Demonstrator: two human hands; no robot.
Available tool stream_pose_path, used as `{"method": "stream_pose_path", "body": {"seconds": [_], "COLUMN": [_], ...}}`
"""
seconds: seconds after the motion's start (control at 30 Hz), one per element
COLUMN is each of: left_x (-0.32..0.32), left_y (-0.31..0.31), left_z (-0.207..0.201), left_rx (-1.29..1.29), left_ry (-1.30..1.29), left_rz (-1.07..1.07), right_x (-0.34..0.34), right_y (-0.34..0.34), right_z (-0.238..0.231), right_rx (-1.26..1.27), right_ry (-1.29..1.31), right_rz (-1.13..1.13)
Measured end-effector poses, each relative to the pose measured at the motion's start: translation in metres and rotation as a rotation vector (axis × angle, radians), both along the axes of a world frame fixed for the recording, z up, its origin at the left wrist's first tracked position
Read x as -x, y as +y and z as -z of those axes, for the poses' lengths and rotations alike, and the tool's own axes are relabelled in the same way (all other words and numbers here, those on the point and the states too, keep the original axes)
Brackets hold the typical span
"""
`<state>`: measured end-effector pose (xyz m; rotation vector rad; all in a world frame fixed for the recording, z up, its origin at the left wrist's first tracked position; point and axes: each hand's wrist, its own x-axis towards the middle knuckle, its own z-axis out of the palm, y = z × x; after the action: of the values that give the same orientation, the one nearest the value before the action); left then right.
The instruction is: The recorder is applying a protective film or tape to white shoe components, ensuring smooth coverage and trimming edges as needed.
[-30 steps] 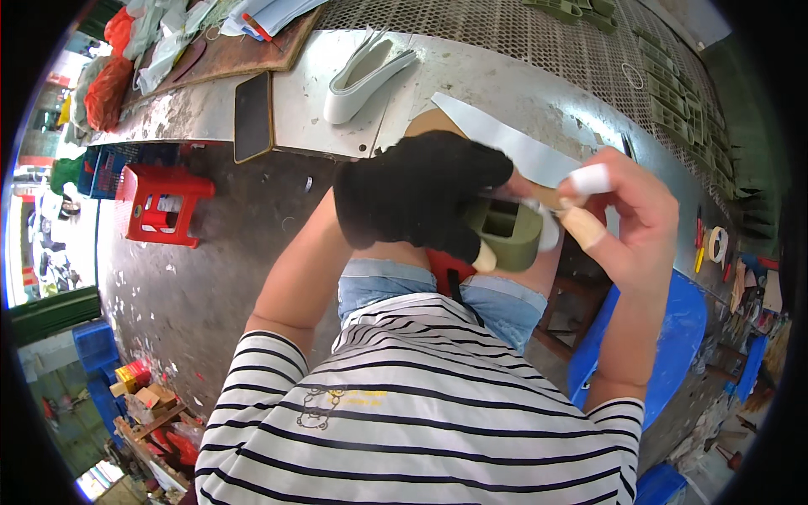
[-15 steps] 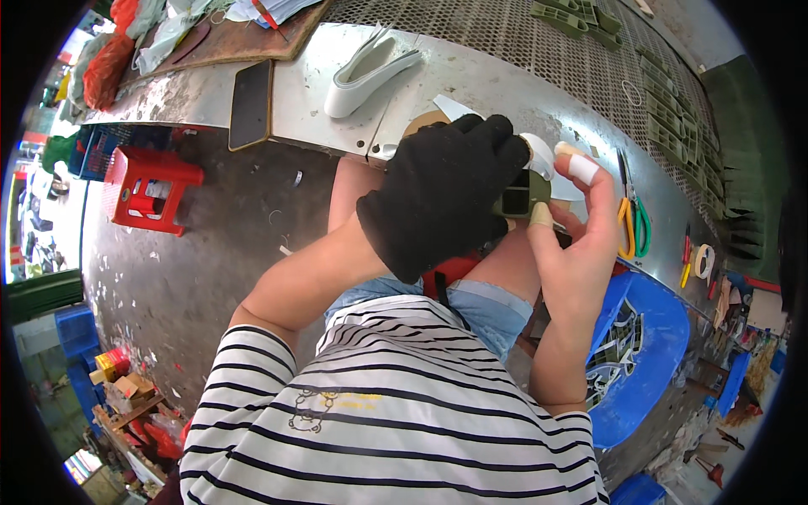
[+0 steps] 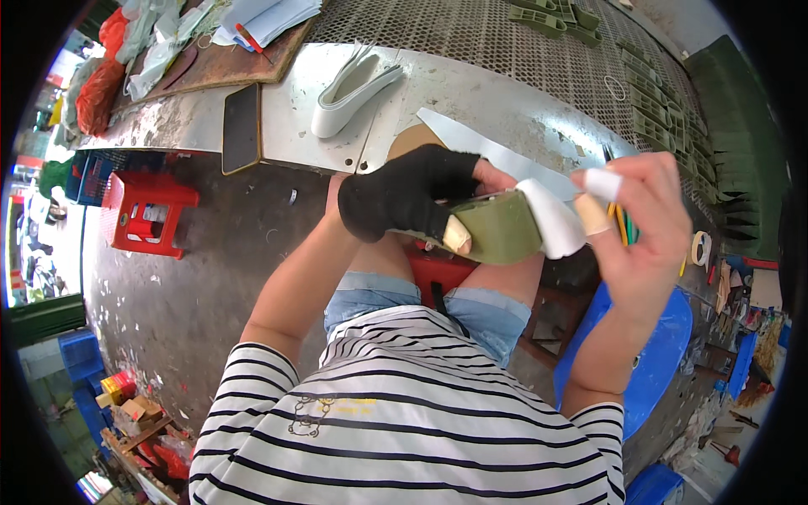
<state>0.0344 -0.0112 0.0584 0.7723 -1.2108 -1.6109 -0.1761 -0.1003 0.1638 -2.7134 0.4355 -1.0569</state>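
My left hand [image 3: 404,194], in a black glove with bare fingertips and a taped thumb, grips an olive-green moulded piece [image 3: 502,225] that looks like a shoe heel or wedge. The thumb presses on its near side. A white flexible strip [image 3: 551,220] covers the piece's right end, and its outer edge flares away. Close to that edge, my bare right hand [image 3: 644,223] is raised, with tape on its thumb and index finger. Those two fingertips are slightly apart with nothing visible between them; the other fingers are curled. Motion blurs this hand a little.
On the metal bench [image 3: 295,139] lie folded white strips [image 3: 353,93], a phone [image 3: 241,128] and a pale sheet [image 3: 492,151]. Olive pieces [image 3: 661,114] line the mesh surface at the right. A blue basin [image 3: 665,353] stands right of my legs; a red stool [image 3: 150,212] is far left.
My left hand has rolled over, bringing its thumb and the olive piece's smooth side into view. My right hand has moved right, off the olive piece. The white strip now spreads wider.
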Motion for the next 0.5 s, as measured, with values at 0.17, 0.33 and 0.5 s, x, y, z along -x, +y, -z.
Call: {"method": "stream_pose_path", "body": {"seconds": [0.17, 0.33, 0.5], "left_x": [0.003, -0.001, -0.002], "left_y": [-0.003, -0.003, -0.008], "left_z": [0.004, 0.010, 0.021], "left_rx": [0.021, 0.074, 0.087], "left_ry": [0.061, 0.032, 0.058], "left_rz": [0.079, 0.167, 0.264], "right_x": [-0.010, -0.020, -0.025], "right_y": [-0.005, -0.011, -0.013], "right_z": [-0.006, 0.000, -0.002], "right_rx": [-0.142, -0.255, -0.174], "right_ry": [0.151, 0.236, 0.348], "right_rz": [-0.235, -0.398, -0.488]}}
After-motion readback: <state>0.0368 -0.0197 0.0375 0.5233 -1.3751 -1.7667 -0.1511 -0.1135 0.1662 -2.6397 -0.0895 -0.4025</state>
